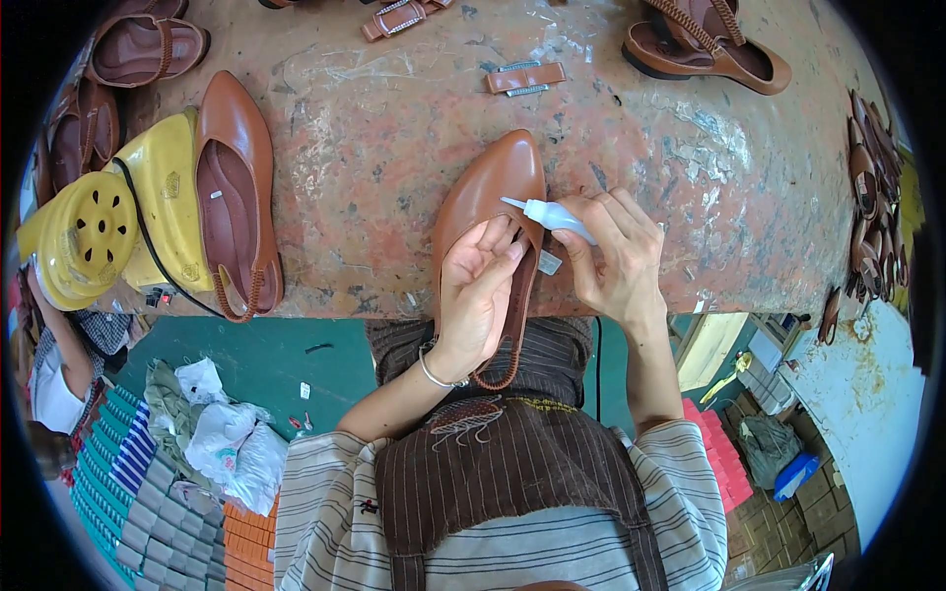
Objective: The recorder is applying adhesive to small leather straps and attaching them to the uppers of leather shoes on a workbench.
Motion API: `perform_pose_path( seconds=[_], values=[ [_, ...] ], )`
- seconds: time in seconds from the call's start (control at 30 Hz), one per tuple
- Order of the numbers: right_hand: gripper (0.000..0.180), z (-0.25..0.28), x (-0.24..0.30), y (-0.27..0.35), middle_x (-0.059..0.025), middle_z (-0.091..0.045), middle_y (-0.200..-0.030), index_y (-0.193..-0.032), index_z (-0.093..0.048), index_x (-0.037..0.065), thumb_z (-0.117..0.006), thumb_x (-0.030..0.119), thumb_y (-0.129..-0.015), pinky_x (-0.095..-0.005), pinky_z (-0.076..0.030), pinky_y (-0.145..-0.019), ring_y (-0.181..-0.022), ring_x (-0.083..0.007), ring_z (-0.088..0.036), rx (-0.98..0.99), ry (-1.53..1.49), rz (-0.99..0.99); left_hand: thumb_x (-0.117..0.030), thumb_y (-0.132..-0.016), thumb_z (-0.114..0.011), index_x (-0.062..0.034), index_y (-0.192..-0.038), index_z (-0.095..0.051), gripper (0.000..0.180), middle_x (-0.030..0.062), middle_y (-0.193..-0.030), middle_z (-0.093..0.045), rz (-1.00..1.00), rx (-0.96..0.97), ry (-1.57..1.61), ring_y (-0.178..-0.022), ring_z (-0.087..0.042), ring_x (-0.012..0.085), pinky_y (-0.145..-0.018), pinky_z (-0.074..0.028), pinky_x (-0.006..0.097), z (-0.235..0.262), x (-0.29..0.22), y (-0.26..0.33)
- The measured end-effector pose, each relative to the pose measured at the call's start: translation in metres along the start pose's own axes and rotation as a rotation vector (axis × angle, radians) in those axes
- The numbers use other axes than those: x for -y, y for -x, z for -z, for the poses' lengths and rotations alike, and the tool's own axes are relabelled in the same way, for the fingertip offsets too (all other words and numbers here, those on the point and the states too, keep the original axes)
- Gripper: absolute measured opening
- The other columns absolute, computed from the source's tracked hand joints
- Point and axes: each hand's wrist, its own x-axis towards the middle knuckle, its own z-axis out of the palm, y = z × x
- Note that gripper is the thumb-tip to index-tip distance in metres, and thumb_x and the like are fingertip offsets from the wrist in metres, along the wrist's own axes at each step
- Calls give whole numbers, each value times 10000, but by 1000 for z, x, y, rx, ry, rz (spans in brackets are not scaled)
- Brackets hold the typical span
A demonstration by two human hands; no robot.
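Observation:
A brown pointed slingback shoe lies at the table's front edge with its toe pointing away from me. My left hand reaches into its opening, fingers inside the upper and thumb toward the right rim, gripping it. In my right hand is a small white squeeze bottle, pinched between thumb and fingers. The bottle's thin nozzle points left, over the shoe's upper near the opening; whether it touches the leather I cannot tell. Beyond the toe lies a brown strap piece with sparkling trim.
At left, another brown shoe rests against a yellow device with round vents and a black cord. More shoes sit at the far right, and several pile up along the right edge. A second strap piece lies far back.

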Motion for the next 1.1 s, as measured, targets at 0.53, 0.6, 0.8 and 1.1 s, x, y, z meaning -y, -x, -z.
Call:
perform_pose_path(
  seconds=[0.53, 0.6, 0.8, 1.1],
  values=[
    [159, 7, 5, -2, -80, -570, -723, -862, -625, 47, -700, 75, -725, -361, -456, -551, -658, -263, -546, 55, 8, -34, 55, -911, -513, 98, -1247, -452, 344, 166, -1297, -510, 9, -48, 0, -1200, -498, 195, -1048, -384, 338, -1, -1, 1],
    [161, 7, 4, -1, -81, -576, -727, -867, -627, 45, -700, 74, -727, -361, -457, -553, -657, -263, -549, 40, -10, -33, 54, -913, -511, 98, -1248, -453, 342, 164, -1293, -512, 15, -35, 0, -1196, -501, 192, -1045, -388, 335, 2, 0, 1],
    [167, 9, -1, 6, -87, -604, -759, -885, -634, 38, -700, 67, -734, -361, -466, -569, -668, -273, -563, 29, -19, -71, 48, -920, -505, 93, -1215, -483, 299, 156, -1283, -520, 16, -56, -12, -1175, -515, 182, -1028, -402, 326, -1, -2, 0],
    [163, 1, -37, 33, -123, -665, -1051, -1053, -534, -24, -572, 46, -911, -314, -488, -849, -961, -195, -638, -432, -441, -414, 56, -883, -516, 24, -1025, -519, 145, 95, -1118, -561, 25, -33, 22, -1206, -480, 201, -1102, -338, 412, 1, -2, -2]
  ],
)
